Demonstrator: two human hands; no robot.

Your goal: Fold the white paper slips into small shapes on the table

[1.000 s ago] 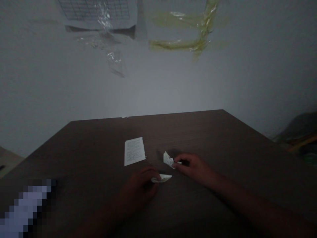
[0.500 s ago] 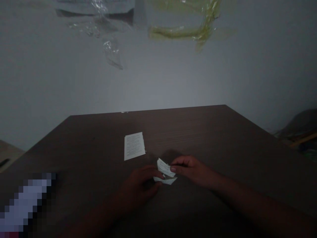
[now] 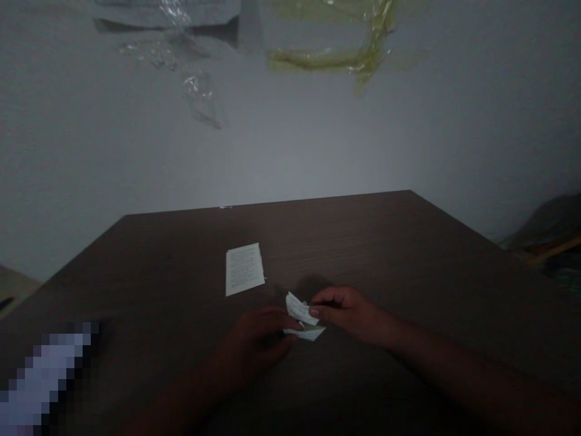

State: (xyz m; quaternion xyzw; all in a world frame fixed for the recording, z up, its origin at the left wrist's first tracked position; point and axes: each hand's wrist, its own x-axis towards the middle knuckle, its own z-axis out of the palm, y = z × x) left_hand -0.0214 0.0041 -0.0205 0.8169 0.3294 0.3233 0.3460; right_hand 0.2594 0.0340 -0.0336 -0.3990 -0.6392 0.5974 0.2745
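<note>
A small piece of printed paper (image 3: 299, 309), folded with two flaps standing apart, is between my hands low in the middle of the view. My right hand (image 3: 342, 309) pinches the upper flap between thumb and fingers. From the left, my left hand (image 3: 261, 336) closes on the paper's near part, fingers reaching in between the flaps and thumb at the lower edge. Dim light hides the exact fold and the left fingertips. A flat printed sheet (image 3: 245, 269) lies on the table just beyond my left hand.
The dark wooden table (image 3: 354, 236) reaches back to a pale wall (image 3: 295, 139) bearing strips of clear and yellow tape (image 3: 318, 60). A pixelated bright object (image 3: 49, 375) lies at the front left. Dark, unclear items (image 3: 554, 236) stand beyond the right edge.
The view has shifted slightly. Both hands keep their hold on the folded paper, and its two flaps have barely moved.
</note>
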